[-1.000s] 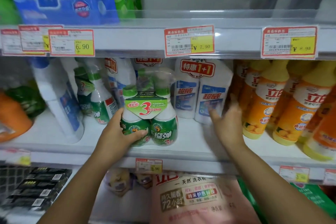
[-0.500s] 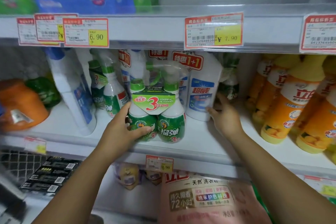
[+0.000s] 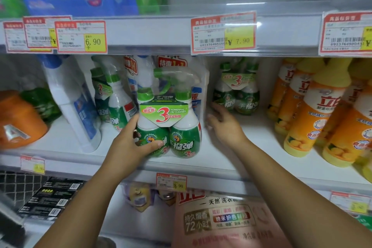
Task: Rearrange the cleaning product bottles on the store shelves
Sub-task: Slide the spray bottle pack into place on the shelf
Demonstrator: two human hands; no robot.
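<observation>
A twin pack of green-and-white spray cleaner bottles (image 3: 171, 127) stands at the front of the white middle shelf (image 3: 231, 159). My left hand (image 3: 130, 143) grips its left bottle, thumb across the green label. Behind it stands a white and blue twin pack (image 3: 198, 94), mostly hidden. My right hand (image 3: 223, 125) hovers with loose fingers just right of that white pack and in front of a second green twin pack (image 3: 235, 92) at the back of the shelf. A third green pack (image 3: 112, 98) leans at the left.
Orange-yellow detergent bottles (image 3: 316, 119) fill the shelf's right side. A tall white bottle with a blue cap (image 3: 74, 106) and an orange jug (image 3: 18, 121) sit at the left. The upper shelf edge carries price tags (image 3: 223, 32). A pink refill bag (image 3: 227, 221) lies on the shelf below.
The white and blue pack has shifted left behind the front green pack, uncovering the green pack at the back. My right hand has come off it. The left hand keeps its grip.
</observation>
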